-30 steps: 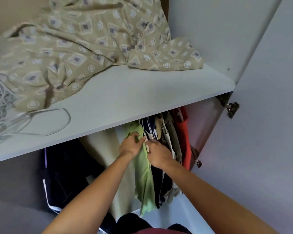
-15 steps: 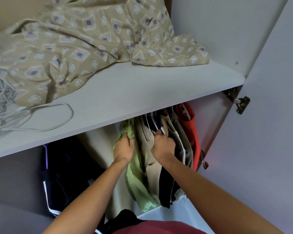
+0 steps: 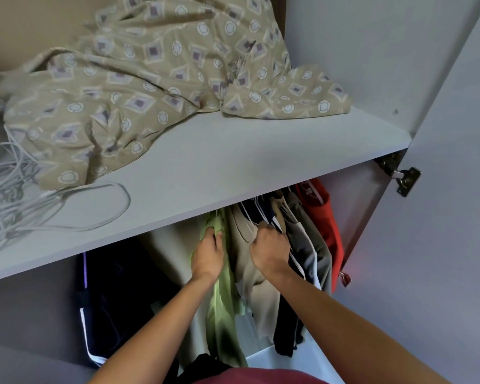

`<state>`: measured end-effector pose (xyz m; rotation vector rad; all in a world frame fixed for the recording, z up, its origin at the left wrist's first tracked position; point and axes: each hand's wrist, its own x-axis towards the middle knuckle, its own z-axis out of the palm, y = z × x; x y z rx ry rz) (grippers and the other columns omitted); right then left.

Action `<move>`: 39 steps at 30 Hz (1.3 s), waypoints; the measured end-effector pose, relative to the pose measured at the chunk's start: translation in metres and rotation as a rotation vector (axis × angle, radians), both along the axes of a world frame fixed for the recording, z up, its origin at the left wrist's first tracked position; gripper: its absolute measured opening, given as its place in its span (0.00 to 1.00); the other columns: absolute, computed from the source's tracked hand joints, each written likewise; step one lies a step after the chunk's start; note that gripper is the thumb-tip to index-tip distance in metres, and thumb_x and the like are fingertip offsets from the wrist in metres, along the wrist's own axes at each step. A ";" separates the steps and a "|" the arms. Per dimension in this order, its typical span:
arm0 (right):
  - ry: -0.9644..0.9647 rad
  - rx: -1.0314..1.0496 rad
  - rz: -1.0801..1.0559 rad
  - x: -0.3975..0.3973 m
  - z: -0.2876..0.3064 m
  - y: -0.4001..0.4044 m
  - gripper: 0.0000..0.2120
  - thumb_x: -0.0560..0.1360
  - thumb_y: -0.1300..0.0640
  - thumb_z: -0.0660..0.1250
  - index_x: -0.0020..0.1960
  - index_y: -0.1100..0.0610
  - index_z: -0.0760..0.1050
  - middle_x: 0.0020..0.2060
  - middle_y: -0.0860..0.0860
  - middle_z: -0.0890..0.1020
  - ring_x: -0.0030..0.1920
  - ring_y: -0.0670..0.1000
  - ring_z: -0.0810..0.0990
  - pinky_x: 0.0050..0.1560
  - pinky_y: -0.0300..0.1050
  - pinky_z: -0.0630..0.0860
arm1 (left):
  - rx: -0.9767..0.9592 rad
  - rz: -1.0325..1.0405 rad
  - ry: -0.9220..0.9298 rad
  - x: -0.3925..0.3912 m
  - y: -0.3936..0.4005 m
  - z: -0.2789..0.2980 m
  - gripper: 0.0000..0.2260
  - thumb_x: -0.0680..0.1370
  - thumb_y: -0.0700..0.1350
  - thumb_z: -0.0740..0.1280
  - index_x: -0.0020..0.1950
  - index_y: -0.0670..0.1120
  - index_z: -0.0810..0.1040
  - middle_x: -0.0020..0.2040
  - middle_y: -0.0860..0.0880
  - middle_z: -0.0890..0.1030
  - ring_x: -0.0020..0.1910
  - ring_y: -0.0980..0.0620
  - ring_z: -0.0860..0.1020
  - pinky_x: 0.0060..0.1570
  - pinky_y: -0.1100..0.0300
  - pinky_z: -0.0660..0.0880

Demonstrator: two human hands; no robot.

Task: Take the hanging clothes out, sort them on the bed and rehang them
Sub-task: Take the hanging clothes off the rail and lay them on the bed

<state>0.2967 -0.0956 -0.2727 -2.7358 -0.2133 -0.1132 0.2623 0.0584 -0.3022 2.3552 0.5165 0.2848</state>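
Reaching under the white wooden shelf [image 3: 233, 173], still at the taking-out step. Left hand [image 3: 207, 254] bunched tight on the soft light-green shirt [image 3: 223, 306]; right hand [image 3: 269, 249] curled round the thin white hangers [image 3: 263, 214] of the hanging clothes [image 3: 302, 245]. Next: lift hooks off, carry to bed.

The hanging clothes [image 3: 283, 245] crowd together under the shelf at the right of the wardrobe, all draped downward. My left hand [image 3: 207, 254] grips the light green garment [image 3: 223, 306] at the left end; beside it hangs a beige one [image 3: 250, 261], its top held in my right hand [image 3: 270, 249]. Right of that hang dark navy, grey and, last, a red garment [image 3: 326, 217].
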 end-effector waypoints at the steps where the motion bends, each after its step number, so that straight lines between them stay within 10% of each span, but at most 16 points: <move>1: 0.007 0.060 -0.014 0.001 0.003 -0.001 0.11 0.77 0.63 0.63 0.58 0.60 0.73 0.50 0.57 0.84 0.49 0.60 0.85 0.44 0.48 0.73 | 0.001 0.003 -0.008 0.000 -0.001 0.004 0.12 0.88 0.52 0.56 0.51 0.46 0.70 0.40 0.45 0.77 0.48 0.34 0.79 0.42 0.51 0.68; 19: 0.147 0.656 0.022 -0.033 0.031 -0.011 0.13 0.85 0.52 0.60 0.44 0.58 0.71 0.27 0.51 0.73 0.25 0.48 0.69 0.29 0.45 0.64 | -0.090 0.087 -0.236 -0.038 -0.012 0.054 0.17 0.87 0.50 0.61 0.39 0.47 0.67 0.31 0.49 0.70 0.32 0.46 0.70 0.36 0.51 0.62; 31: 0.217 0.677 0.260 -0.111 0.021 -0.071 0.20 0.86 0.53 0.61 0.36 0.48 0.61 0.24 0.41 0.71 0.25 0.46 0.67 0.29 0.39 0.61 | -0.306 0.091 -0.264 -0.128 -0.060 0.038 0.22 0.86 0.50 0.64 0.38 0.39 0.65 0.31 0.51 0.63 0.30 0.55 0.63 0.33 0.54 0.64; 39: 0.351 0.711 0.449 -0.193 0.006 -0.089 0.22 0.85 0.45 0.61 0.36 0.51 0.59 0.27 0.49 0.64 0.29 0.47 0.64 0.34 0.61 0.68 | -0.395 0.296 -0.226 -0.254 -0.092 0.047 0.21 0.86 0.52 0.64 0.41 0.38 0.66 0.33 0.50 0.63 0.32 0.52 0.62 0.32 0.58 0.62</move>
